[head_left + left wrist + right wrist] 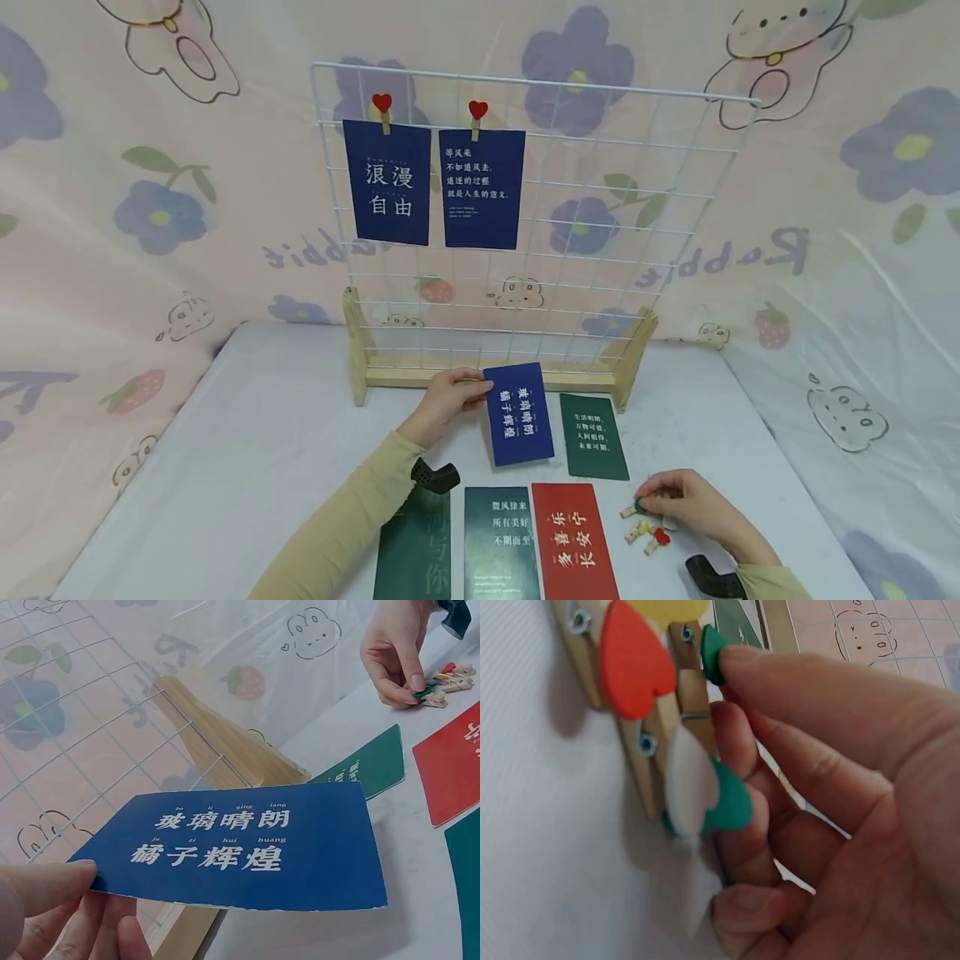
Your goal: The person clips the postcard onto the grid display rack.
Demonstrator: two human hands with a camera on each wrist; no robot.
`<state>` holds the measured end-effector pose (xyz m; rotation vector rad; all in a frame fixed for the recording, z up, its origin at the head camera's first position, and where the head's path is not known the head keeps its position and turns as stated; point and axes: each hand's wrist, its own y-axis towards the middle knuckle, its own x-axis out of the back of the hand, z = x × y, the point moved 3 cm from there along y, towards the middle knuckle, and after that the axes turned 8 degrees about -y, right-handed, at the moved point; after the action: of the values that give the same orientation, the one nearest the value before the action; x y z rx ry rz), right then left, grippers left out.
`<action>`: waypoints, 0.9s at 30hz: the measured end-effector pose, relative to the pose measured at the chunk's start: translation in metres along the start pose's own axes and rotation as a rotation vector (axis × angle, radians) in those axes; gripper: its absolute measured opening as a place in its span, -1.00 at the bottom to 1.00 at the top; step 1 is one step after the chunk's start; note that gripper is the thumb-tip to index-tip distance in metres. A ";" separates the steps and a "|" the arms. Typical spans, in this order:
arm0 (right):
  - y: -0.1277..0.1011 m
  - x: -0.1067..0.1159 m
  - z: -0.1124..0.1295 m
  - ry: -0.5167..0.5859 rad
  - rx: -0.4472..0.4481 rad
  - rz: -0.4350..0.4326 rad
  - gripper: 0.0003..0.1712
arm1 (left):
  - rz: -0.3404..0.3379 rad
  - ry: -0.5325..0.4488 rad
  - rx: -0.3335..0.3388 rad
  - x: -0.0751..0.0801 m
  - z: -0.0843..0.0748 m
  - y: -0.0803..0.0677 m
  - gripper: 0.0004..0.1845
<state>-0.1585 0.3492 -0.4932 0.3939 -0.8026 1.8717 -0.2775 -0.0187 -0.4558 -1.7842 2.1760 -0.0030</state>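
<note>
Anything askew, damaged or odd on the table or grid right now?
Nothing damaged or spilled. The two hung cards tilt slightly apart on the grid. The left hand holds a blue card; the right hand pinches a green-heart clip.

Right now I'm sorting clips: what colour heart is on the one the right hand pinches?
Green heart clip, clearest in the right wrist view.

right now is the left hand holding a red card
No, the left hand pinches a blue card; the red card lies flat on the table.
</note>
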 end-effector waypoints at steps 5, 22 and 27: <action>0.000 -0.001 0.000 0.024 -0.024 0.006 -0.75 | 0.016 -0.014 0.018 0.000 -0.004 -0.008 -0.70; 0.005 0.013 0.004 0.020 -0.064 -0.040 -0.61 | -0.039 -0.002 -0.020 0.013 0.002 -0.002 -0.70; 0.006 0.017 0.011 0.017 -0.025 -0.039 -0.63 | -0.044 0.002 -0.035 0.017 0.000 -0.004 -0.70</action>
<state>-0.1726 0.3519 -0.4771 0.3754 -0.8004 1.8247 -0.2762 -0.0356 -0.4590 -1.8514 2.1503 0.0228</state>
